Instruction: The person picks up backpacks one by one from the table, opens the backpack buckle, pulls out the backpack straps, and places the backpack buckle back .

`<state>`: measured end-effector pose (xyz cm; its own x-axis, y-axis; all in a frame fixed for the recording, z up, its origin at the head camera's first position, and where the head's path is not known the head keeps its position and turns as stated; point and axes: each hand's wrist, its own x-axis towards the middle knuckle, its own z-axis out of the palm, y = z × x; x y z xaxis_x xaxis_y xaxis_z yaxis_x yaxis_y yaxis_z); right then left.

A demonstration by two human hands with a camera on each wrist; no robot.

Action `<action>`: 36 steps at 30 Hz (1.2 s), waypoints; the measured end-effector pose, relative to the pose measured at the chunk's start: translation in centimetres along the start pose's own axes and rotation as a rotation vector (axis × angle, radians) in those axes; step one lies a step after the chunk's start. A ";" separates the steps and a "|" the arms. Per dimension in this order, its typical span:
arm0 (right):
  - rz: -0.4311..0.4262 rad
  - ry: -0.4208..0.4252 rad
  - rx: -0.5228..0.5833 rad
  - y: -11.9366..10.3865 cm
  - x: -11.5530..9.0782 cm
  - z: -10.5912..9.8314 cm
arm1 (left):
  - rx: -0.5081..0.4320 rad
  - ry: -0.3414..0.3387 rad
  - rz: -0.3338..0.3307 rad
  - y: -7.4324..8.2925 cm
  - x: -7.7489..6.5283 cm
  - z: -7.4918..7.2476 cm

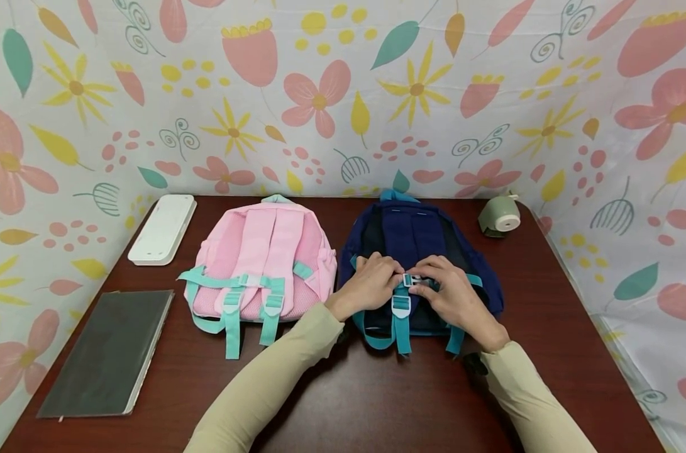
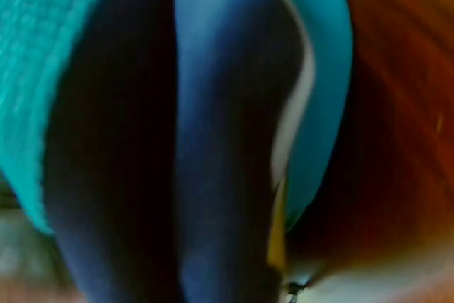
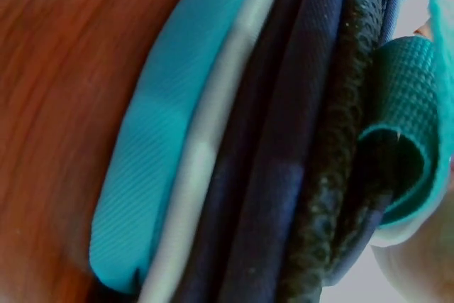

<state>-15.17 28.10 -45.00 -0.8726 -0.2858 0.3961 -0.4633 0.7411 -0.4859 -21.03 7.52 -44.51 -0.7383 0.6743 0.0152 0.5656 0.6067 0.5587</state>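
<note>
A navy backpack (image 1: 416, 233) with teal straps lies with its shoulder straps facing up. Across those straps, a light-coloured buckle (image 1: 409, 280) sits between both hands. From the left side, my left hand (image 1: 371, 284) pinches one end of the buckle. My right hand (image 1: 453, 296) grips its other end, thumb below and fingers above. Fingers partly hide the buckle, so I cannot tell whether its halves are locked. Close up, the left wrist view has blurred navy cloth (image 2: 227, 147); the right wrist view has a curled teal webbing strap (image 3: 408, 83) beside the bag's edge.
Left of the navy bag lies a pink backpack (image 1: 263, 251) with mint straps. A white case (image 1: 163, 229) and a dark notebook (image 1: 107, 352) lie farther left. At the back right stands a small green device (image 1: 497, 216). Patterned cloth (image 1: 320, 157) encloses the brown table (image 1: 399, 402).
</note>
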 end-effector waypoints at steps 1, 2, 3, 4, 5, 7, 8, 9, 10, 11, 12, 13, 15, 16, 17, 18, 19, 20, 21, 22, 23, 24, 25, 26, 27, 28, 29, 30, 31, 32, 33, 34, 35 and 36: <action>-0.001 0.003 -0.003 0.0 0.0 0.0 | 0.004 -0.006 -0.007 0.2 -0.1 -0.2; -0.002 0.006 -0.003 0.0 0.0 0.0 | 0.015 -0.007 -0.008 0.2 -0.1 -0.2; -0.004 0.008 -0.005 0.0 0.0 0.0 | 0.029 -0.008 -0.009 0.2 0.0 -0.2; -0.003 0.010 -0.003 0.0 0.1 0.0 | 0.031 -0.007 -0.008 0.2 0.1 -0.2; -0.002 0.011 -0.002 0.0 0.1 -0.1 | 0.028 -0.006 -0.008 0.1 0.2 -0.1; 0.002 0.010 0.003 -0.1 0.1 -0.1 | 0.005 0.002 -0.008 -0.3 0.5 0.4; 0.006 0.008 0.007 -0.1 0.1 -0.1 | -0.004 0.005 -0.006 -0.5 0.6 0.5; 0.007 0.008 0.010 -0.1 0.1 -0.1 | -0.014 0.008 -0.006 -0.6 0.7 0.6; 0.007 0.008 0.012 -0.1 0.1 -0.1 | -0.030 0.013 -0.004 -0.7 0.7 0.8; 0.007 0.009 0.012 -0.1 0.1 -0.1 | -0.041 0.012 -0.003 -0.7 0.6 0.8; 0.006 0.010 0.013 -0.1 0.1 -0.1 | -0.034 0.010 -0.003 -0.5 0.5 0.6; 0.003 0.011 0.011 0.0 0.1 -0.1 | -0.035 0.010 -0.003 -0.4 0.4 0.4; -0.004 0.014 0.007 -0.1 0.1 -0.1 | -0.002 -0.001 -0.009 0.1 0.0 -0.2; -0.005 0.015 0.005 -0.1 0.1 -0.1 | 0.016 -0.006 -0.010 0.3 -0.1 -0.4; -0.002 0.016 0.006 0.0 0.1 -0.1 | 0.037 -0.010 -0.009 0.4 -0.2 -0.6; 0.001 0.016 0.008 0.0 0.1 -0.1 | 0.060 -0.012 -0.008 0.5 -0.3 -0.7; 0.003 0.017 0.009 0.0 0.1 -0.1 | 0.065 -0.013 -0.007 0.4 -0.2 -0.7; 0.004 0.018 0.012 0.0 0.1 -0.1 | 0.065 -0.015 -0.008 0.4 -0.2 -0.7; 0.006 0.019 0.014 0.0 0.1 -0.1 | 0.052 -0.016 -0.008 0.4 -0.1 -0.6; 0.007 0.019 0.015 0.0 0.1 -0.1 | 0.040 -0.013 -0.006 0.2 0.0 -0.4; 0.008 0.018 0.019 0.0 0.2 0.0 | 0.024 -0.011 -0.007 0.1 0.1 -0.3; 0.008 0.017 0.019 0.0 0.2 0.0 | 0.011 -0.008 -0.008 0.0 0.2 -0.1; 0.008 0.017 0.021 0.0 0.2 0.0 | -0.006 -0.006 -0.008 -0.2 0.3 0.1; 0.007 0.017 0.021 0.0 0.2 0.0 | -0.017 -0.001 -0.007 -0.3 0.4 0.3; 0.007 0.017 0.021 -0.1 0.1 0.0 | -0.028 -0.001 -0.005 -0.3 0.5 0.4; 0.008 0.016 0.020 -0.1 0.1 0.0 | -0.033 0.000 -0.004 -0.4 0.5 0.5; 0.007 0.015 0.020 -0.1 0.1 0.0 | -0.048 0.001 -0.003 -0.4 0.5 0.5; 0.005 0.015 0.017 -0.1 0.1 0.0 | -0.050 0.001 0.000 -0.4 0.5 0.4; 0.003 0.016 0.016 -0.1 0.1 0.0 | -0.042 0.000 0.001 -0.3 0.4 0.2; 0.001 0.018 0.012 0.0 0.1 0.0 | -0.025 -0.001 0.002 -0.2 0.2 0.0; 0.001 0.019 0.012 0.0 0.1 -0.1 | -0.007 -0.004 0.003 -0.1 0.1 -0.2; 0.002 0.021 0.011 0.0 0.1 -0.1 | 0.019 -0.004 0.004 0.1 0.0 -0.4; 0.004 0.022 0.012 0.0 0.1 -0.1 | 0.044 -0.006 0.005 0.2 -0.2 -0.6; 0.003 0.025 0.011 0.0 0.1 -0.1 | 0.070 -0.009 0.007 0.3 -0.3 -0.8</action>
<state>-15.25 28.16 -44.84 -0.8701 -0.2683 0.4134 -0.4622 0.7354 -0.4955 -20.97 7.20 -43.62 -0.7314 0.6819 0.0111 0.5951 0.6301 0.4989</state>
